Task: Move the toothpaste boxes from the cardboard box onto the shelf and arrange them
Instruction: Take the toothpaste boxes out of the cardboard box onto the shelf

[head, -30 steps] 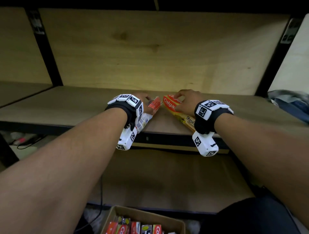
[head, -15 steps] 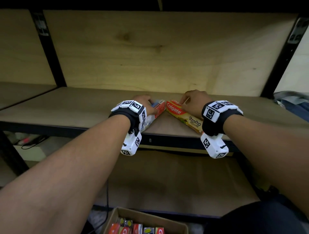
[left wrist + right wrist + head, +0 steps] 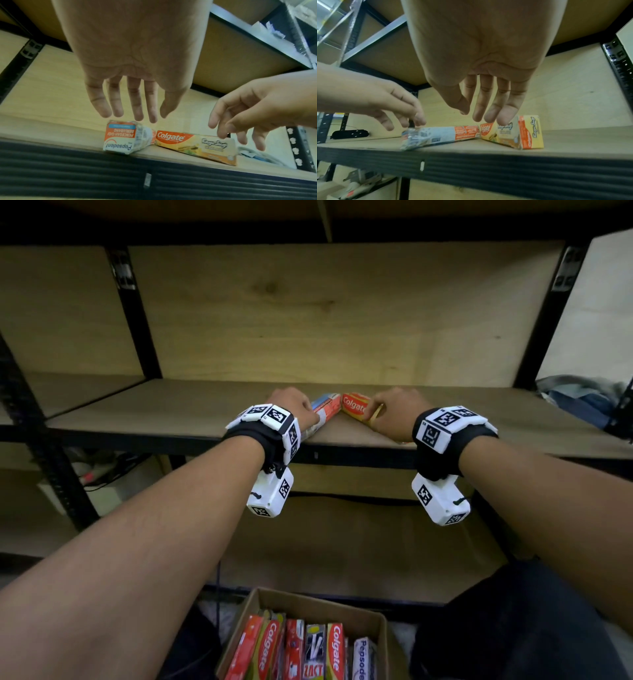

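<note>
Wooden shelf (image 3: 171, 409), two toothpaste boxes (image 3: 127, 138) (image 3: 195, 145), both hands (image 3: 130, 75) (image 3: 481, 67) open above

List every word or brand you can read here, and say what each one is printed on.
"Pepsodent": white and red box on the shelf, printed upside down.
"Colgate": yellow box beside it.
"Colgate", "ZACT", "Pepsode…": boxes in the cardboard box.
Smaller print is too blurred to read.

A crumpled Pepsodent box (image 3: 126, 138) and yellow Colgate box (image 3: 197, 146) lie end-to-end on the shelf (image 3: 171, 412).
</note>
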